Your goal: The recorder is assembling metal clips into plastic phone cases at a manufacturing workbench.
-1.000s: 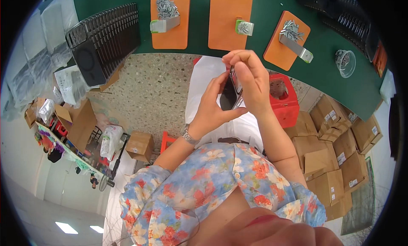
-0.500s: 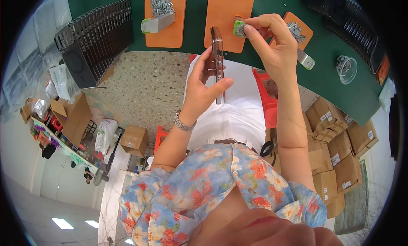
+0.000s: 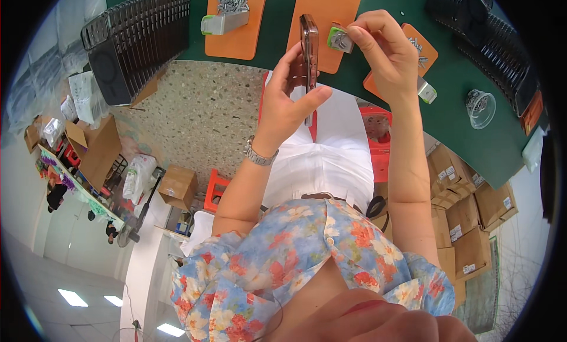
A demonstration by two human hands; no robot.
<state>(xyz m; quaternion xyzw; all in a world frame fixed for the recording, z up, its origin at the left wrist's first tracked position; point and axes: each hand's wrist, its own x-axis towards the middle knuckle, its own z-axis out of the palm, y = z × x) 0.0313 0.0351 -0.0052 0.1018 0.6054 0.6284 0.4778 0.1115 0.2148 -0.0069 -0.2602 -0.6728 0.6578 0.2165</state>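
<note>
My left hand (image 3: 286,100) holds a smoky see-through phone case (image 3: 309,52) upright on edge, thumb on the near side and fingers behind. My right hand (image 3: 390,55) is closed in a pinch, thumb against forefinger, at the edge of a small green-rimmed metal holder (image 3: 340,39). Small silver metal pins fill that holder, which rests on the middle orange board (image 3: 325,8). Whatever sits between the right fingertips is too small or hidden to make out.
Dark phone cases (image 3: 139,41) stand in a row at the left of the green table (image 3: 449,106), with more cases (image 3: 502,52) at right. Pins lie piled on a left orange board (image 3: 251,32) and a right one. A clear cup (image 3: 481,108) holds small parts. Cartons (image 3: 472,215) are stacked at right.
The phone case and my left hand have risen slightly toward the table and to the right. My right hand has shifted slightly right and up, still pinched beside the pin holder.
</note>
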